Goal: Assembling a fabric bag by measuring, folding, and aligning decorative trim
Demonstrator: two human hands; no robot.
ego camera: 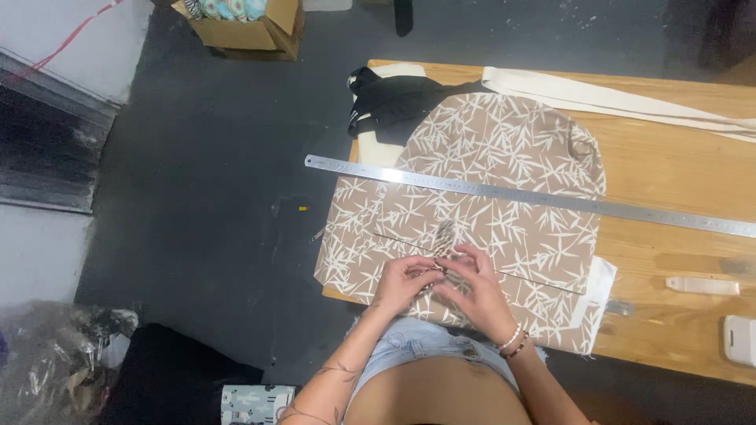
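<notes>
A tan fabric piece (504, 149) printed with white leaves lies on the wooden table (677, 157), its near edge hanging over the table's front. My left hand (403, 281) and my right hand (476, 290) meet over the near part of the fabric. Both pinch a narrow strip of the same printed cloth (445, 236) that runs up from between my fingers. A long steel ruler (551, 197) lies across the fabric just beyond my hands.
Black cloth (386, 102) and cream webbing straps (614, 98) lie at the table's far side. A small white tool (701, 285) and a white object (740, 340) sit at right. A cardboard box (244, 27) stands on the dark floor; bags (55, 354) lie at lower left.
</notes>
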